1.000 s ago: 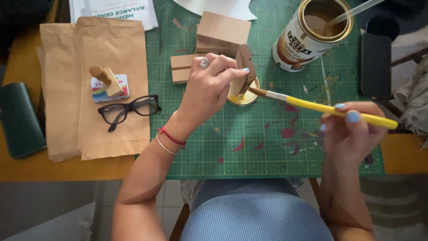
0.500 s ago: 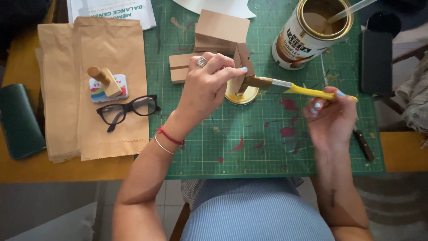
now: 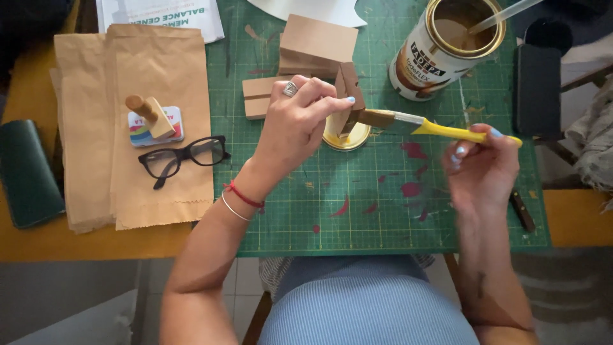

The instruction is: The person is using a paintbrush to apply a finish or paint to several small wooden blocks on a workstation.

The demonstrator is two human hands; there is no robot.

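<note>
My left hand (image 3: 295, 124) pinches a small brown wooden block (image 3: 348, 86), held tilted above a round tin lid (image 3: 345, 135) on the green cutting mat (image 3: 357, 204). My right hand (image 3: 482, 167) grips the yellow handle of a flat paintbrush (image 3: 418, 124). Its bristles touch the side of the block. An open tin of brown liquid (image 3: 447, 45) with a stirring stick in it stands at the back right of the mat.
More wooden blocks (image 3: 316, 45) and a slotted piece (image 3: 258, 96) lie behind my left hand. Brown paper bags (image 3: 134, 76) carry black glasses (image 3: 182, 158) and a wooden stamp (image 3: 150, 115) on the left. A dark green case (image 3: 29, 172) lies far left, a dark phone (image 3: 537, 89) at right.
My right hand has moved left and brought the brush tip from open air over the mat up against the block. My left hand has barely shifted.
</note>
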